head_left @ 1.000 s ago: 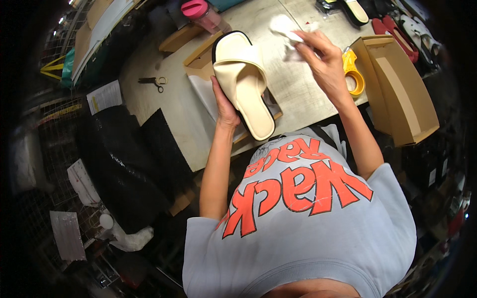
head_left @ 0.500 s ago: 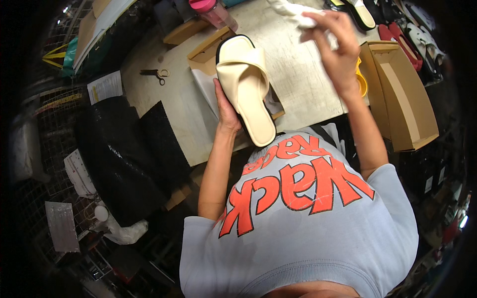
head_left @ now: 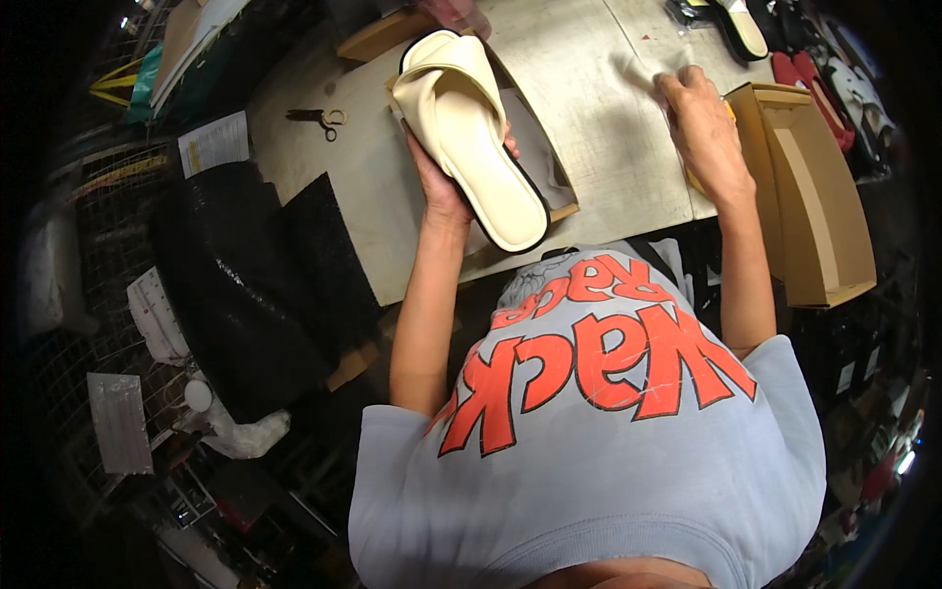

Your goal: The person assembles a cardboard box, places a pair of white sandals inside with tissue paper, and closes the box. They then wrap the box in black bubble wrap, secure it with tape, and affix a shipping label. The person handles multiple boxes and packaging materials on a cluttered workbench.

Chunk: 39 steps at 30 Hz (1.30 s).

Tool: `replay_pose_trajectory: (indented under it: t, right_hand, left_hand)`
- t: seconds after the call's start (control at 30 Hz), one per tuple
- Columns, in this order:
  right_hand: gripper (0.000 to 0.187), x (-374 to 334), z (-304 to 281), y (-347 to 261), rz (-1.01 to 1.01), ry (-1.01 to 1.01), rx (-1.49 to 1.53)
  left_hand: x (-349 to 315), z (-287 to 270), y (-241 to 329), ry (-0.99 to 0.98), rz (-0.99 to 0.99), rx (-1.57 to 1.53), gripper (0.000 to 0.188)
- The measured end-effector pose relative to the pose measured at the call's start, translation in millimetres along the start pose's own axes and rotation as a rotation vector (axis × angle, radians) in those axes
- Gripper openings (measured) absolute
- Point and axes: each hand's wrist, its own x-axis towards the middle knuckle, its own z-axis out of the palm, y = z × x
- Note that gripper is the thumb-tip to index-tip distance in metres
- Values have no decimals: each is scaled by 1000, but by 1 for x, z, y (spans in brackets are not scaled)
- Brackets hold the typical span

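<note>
A cream slide sandal with crossed straps and a black sole edge is held up, tilted, in my left hand. The thumb lies along one side and fingertips curl round the other. Beneath it on the table sits an open cardboard box with white paper inside, partly hidden by the sandal. My right hand is low over the table on the right, fingers curled. It covers most of a yellow object. A pale blur lies by its fingertips; what the fingers hold cannot be made out.
Scissors lie on the worktable to the left. An empty cardboard box stands by my right forearm. Red shoes and another sandal are at the far right. Black sheeting hangs at the left.
My right hand has come down and nearer, to the yellow object; the white crumpled material it held no longer shows clearly. My left hand has shifted the sandal slightly up and left.
</note>
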Motion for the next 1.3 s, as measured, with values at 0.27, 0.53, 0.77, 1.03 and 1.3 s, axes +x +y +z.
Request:
replay_pose_trajectory:
  t: [0.27, 0.53, 0.77, 1.03, 1.3]
  right_hand:
    - [72, -12, 56, -89, -67, -189, 982]
    - [56, 2, 53, -67, 235, -343, 1505]
    - [69, 28, 89, -85, 88, -363, 1370]
    - [69, 38, 183, -113, 267, -646, 1279]
    - [66, 45, 232, -121, 321, -667, 1148]
  left_hand:
    - [-19, 45, -20, 108, 180, 343, 76]
    - [-98, -125, 6, 1018, 206, 825, 59]
    - [-81, -230, -27, 1340, 115, 1836, 49]
    - [-108, -248, 36, 1034, 392, 1295, 25]
    - [-169, -149, 113, 755, 560, 882, 27]
